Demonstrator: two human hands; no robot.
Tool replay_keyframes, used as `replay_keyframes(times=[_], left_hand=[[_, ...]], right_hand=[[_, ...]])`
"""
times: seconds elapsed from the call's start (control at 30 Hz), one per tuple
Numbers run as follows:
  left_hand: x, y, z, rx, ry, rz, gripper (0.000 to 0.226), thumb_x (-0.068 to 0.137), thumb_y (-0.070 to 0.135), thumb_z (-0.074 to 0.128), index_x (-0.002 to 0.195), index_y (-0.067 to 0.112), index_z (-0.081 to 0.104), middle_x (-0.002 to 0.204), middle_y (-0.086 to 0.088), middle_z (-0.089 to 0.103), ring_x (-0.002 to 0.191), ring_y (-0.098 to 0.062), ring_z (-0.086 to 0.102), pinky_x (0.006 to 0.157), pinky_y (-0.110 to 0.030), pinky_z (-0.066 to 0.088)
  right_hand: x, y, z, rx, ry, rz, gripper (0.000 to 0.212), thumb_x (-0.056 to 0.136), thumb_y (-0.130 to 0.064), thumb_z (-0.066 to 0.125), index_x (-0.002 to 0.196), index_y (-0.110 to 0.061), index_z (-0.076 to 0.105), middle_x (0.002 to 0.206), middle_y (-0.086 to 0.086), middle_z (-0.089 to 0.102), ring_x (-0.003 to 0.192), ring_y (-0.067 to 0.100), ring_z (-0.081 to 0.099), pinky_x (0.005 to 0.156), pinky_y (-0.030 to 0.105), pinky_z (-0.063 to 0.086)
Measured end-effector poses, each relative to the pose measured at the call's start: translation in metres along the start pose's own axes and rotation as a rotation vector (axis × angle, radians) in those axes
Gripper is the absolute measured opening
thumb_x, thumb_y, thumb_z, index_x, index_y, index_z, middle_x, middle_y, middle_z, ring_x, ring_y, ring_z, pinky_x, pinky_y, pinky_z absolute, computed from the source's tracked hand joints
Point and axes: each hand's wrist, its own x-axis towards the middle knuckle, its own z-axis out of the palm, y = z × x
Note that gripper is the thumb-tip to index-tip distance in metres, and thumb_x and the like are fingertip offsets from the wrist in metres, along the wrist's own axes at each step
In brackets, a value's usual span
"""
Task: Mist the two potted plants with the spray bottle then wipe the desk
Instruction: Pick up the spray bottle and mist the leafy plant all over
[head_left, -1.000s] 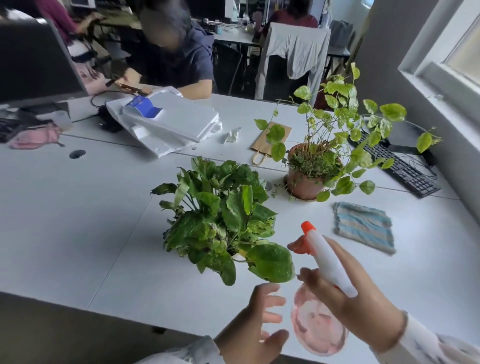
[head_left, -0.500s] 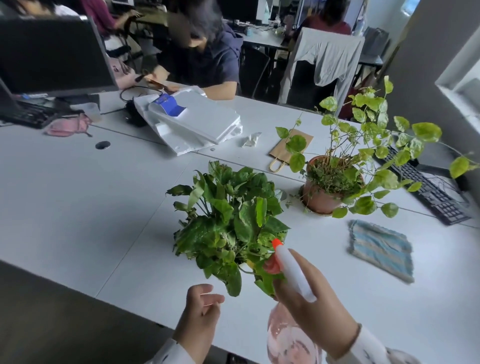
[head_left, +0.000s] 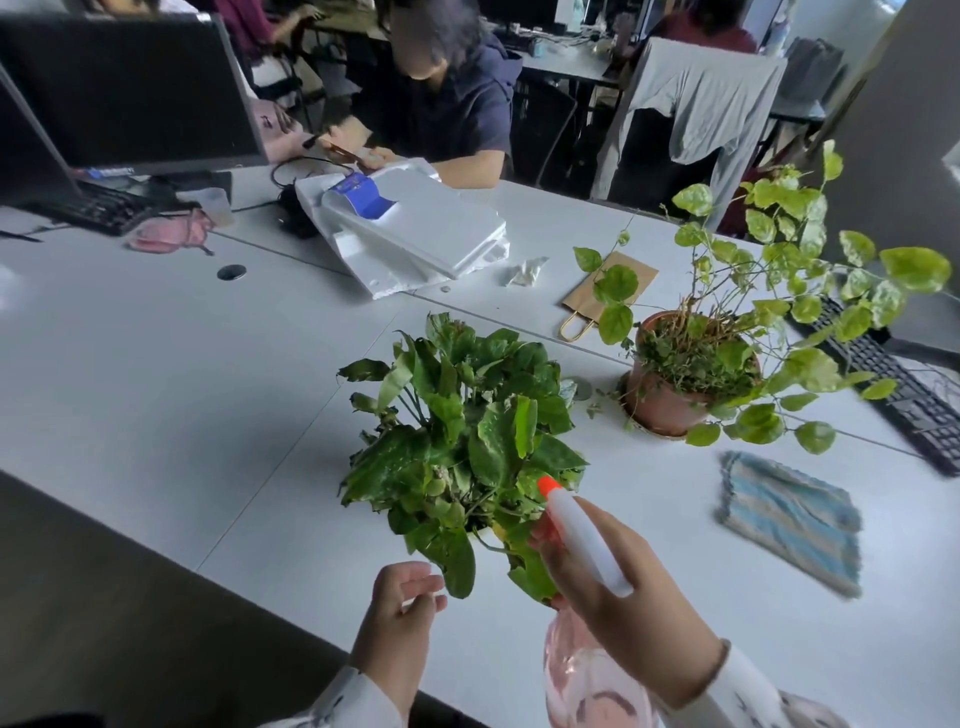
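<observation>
The right hand (head_left: 631, 623) grips a spray bottle with a white head, orange nozzle and clear pink body (head_left: 582, 540). Its fingers are curled round the neck and the red trigger. The bottle is held above the near edge of the white bench (head_left: 156, 364), and the nozzle points into the foliage of the dark green, broad-leaved potted plant (head_left: 457, 441), just beside its nearest leaves. That plant's pot is hidden under the leaves.

The left hand (head_left: 400, 618) holds nothing. Its fingers are loosely curled and its palm is turned towards the plant, with the fingertips close to the lowest hanging leaf; whether they touch it cannot be told.

Behind and to the right stands the second plant, a trailing, light green, round-leaved one in a terracotta pot (head_left: 670, 400). Its long stems reach out over a black keyboard (head_left: 898, 395). A folded cloth striped in blue and grey (head_left: 789, 519) lies flat on the bench to the right of the bottle, in front of the terracotta pot and apart from both plants.

Farther back lie a brown paper bag with handles (head_left: 582, 296), a crumpled white tissue (head_left: 524, 270) and a stack of white foam packing sheets (head_left: 415, 228). A dark monitor (head_left: 130, 88) stands at the far left, and a person in a dark top (head_left: 452, 114) sits across the bench.
</observation>
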Motion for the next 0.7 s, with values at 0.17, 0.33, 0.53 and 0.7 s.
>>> replay_keyframes(times=[0.17, 0.33, 0.53, 0.7], left_hand=[[0.000, 0.003, 0.011, -0.068, 0.135, -0.001, 0.027, 0.090, -0.006, 0.039, 0.093, 0.013, 0.058, 0.099, -0.005, 0.065, 0.090, -0.016, 0.064, 0.069, -0.027, 0.041], [-0.001, 0.001, 0.021, -0.138, 0.194, 0.006, 0.028, 0.089, -0.007, 0.037, 0.095, 0.013, 0.055, 0.104, -0.009, 0.065, 0.089, -0.018, 0.064, 0.069, -0.027, 0.040], [-0.006, -0.002, 0.019, -0.161, 0.209, 0.050, 0.028, 0.089, -0.007, 0.043, 0.093, 0.016, 0.058, 0.102, -0.004, 0.066, 0.096, -0.020, 0.062, 0.077, -0.027, 0.040], [-0.004, -0.003, 0.017, -0.134, 0.191, 0.082, 0.035, 0.088, -0.013, 0.040, 0.093, 0.018, 0.057, 0.099, 0.000, 0.065, 0.105, -0.018, 0.056, 0.090, -0.026, 0.035]], right_hand=[[-0.012, 0.009, -0.018, -0.013, -0.031, 0.004, 0.029, 0.083, -0.024, 0.052, 0.110, -0.031, 0.061, 0.105, -0.020, 0.064, 0.098, 0.005, 0.061, 0.082, 0.020, 0.049], [-0.030, 0.024, -0.038, -0.120, -0.049, -0.086, 0.027, 0.086, -0.042, 0.052, 0.104, -0.025, 0.062, 0.095, -0.016, 0.064, 0.092, 0.005, 0.061, 0.079, 0.022, 0.047], [-0.048, 0.041, -0.037, -0.229, -0.135, -0.081, 0.026, 0.088, -0.053, 0.045, 0.091, -0.031, 0.057, 0.084, -0.019, 0.059, 0.082, 0.001, 0.057, 0.071, 0.013, 0.043], [-0.054, 0.047, -0.021, -0.258, -0.118, -0.042, 0.020, 0.091, -0.039, 0.050, 0.077, -0.025, 0.049, 0.070, -0.009, 0.052, 0.067, 0.006, 0.050, 0.059, 0.014, 0.034]])
